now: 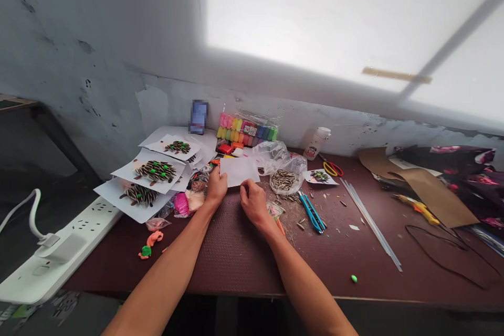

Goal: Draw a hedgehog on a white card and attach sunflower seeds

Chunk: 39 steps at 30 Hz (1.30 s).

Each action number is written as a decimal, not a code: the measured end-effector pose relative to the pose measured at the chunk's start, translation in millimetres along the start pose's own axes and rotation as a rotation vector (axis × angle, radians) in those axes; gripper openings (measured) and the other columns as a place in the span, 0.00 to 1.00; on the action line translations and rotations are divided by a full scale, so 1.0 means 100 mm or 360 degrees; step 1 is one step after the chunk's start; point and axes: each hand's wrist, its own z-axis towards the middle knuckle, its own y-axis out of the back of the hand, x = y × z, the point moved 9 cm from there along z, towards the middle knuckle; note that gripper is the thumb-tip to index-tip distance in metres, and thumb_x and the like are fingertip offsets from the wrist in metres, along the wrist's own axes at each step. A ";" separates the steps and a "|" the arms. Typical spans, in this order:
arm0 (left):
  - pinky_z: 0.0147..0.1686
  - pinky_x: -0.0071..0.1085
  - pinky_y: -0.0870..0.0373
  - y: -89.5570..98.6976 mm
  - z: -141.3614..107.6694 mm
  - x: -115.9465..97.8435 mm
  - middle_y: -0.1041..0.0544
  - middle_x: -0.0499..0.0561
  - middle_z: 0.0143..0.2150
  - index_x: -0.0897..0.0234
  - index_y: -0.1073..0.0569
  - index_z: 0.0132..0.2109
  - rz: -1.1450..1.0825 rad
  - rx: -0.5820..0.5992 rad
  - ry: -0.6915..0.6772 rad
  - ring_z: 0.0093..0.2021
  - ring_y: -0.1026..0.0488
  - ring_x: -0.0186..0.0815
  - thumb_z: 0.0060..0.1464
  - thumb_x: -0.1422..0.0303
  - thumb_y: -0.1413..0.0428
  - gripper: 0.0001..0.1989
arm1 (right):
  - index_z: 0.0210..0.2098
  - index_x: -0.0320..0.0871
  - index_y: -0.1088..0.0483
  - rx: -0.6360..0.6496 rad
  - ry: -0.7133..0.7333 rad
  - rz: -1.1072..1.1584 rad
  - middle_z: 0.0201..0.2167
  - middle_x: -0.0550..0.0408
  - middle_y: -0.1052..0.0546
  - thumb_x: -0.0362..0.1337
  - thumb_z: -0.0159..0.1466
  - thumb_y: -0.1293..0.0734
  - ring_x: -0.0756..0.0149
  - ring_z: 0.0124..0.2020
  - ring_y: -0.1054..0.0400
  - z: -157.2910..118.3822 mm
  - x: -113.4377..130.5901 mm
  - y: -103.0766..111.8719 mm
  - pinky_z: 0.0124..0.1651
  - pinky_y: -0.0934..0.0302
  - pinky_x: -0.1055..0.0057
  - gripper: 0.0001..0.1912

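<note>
The left hand point(216, 187) and right hand point(254, 202) rest with fingers curled against the near edge of a white paper sheet point(238, 169); whether they grip it, I cannot tell. Dragging it right could scatter the loose sunflower seeds point(289, 198) just beside it. The dark red workbench point(338, 273) meets a flaking plaster wall point(79, 63) at the far side.

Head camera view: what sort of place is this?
Probably a craft workbench in a small workroom: it holds seed pictures on paper, a pack of modelling clay and scissors.
</note>
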 end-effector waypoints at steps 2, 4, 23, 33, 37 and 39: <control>0.46 0.36 0.25 -0.03 -0.03 -0.06 0.19 0.52 0.37 0.63 0.25 0.37 0.0055 0.0028 -0.0028 0.40 0.23 0.42 0.41 0.74 0.41 0.12 | 0.42 0.44 0.28 0.0044 -0.0012 -0.0032 0.38 0.50 0.19 0.31 0.69 0.41 0.62 0.40 0.25 -0.05 0.04 -0.04 0.43 0.39 0.72 0.11; 0.45 0.36 0.25 -0.05 -0.06 -0.12 0.19 0.53 0.38 0.64 0.25 0.39 0.0073 0.0048 -0.0051 0.39 0.23 0.42 0.40 0.74 0.38 0.14 | 0.44 0.44 0.28 0.0112 -0.0047 -0.0088 0.41 0.49 0.19 0.31 0.69 0.41 0.61 0.41 0.25 -0.08 0.05 -0.08 0.43 0.40 0.71 0.11; 0.40 0.31 0.27 -0.03 -0.17 -0.22 0.20 0.51 0.36 0.65 0.26 0.42 0.0238 0.0136 -0.0162 0.38 0.25 0.38 0.52 0.61 0.45 0.14 | 0.42 0.41 0.25 -0.0204 -0.0470 0.0604 0.38 0.49 0.20 0.31 0.65 0.43 0.61 0.40 0.28 0.11 -0.74 0.18 0.45 0.37 0.69 0.15; 0.36 0.31 0.31 0.02 -0.36 -0.39 0.20 0.51 0.32 0.64 0.25 0.35 0.0785 0.0181 -0.0406 0.33 0.26 0.39 0.52 0.70 0.48 0.07 | 0.29 0.43 0.32 -0.0221 -0.0341 0.1059 0.26 0.56 0.26 0.50 0.56 0.34 0.67 0.28 0.34 0.17 -0.72 0.12 0.31 0.40 0.73 0.15; 0.35 0.30 0.32 0.06 -0.39 -0.41 0.20 0.50 0.32 0.64 0.26 0.35 0.0658 0.0179 -0.0392 0.33 0.26 0.38 0.50 0.71 0.48 0.07 | 0.26 0.45 0.35 -0.0246 -0.0334 0.1091 0.24 0.59 0.30 0.48 0.53 0.36 0.70 0.26 0.39 0.15 -0.71 0.14 0.29 0.44 0.74 0.13; 0.35 0.29 0.32 0.09 -0.39 -0.41 0.21 0.50 0.33 0.65 0.26 0.36 0.0562 0.0186 -0.0380 0.33 0.27 0.36 0.52 0.69 0.47 0.07 | 0.27 0.45 0.35 -0.0244 -0.0332 0.1094 0.23 0.60 0.30 0.47 0.52 0.36 0.70 0.25 0.40 0.14 -0.69 0.14 0.29 0.45 0.74 0.12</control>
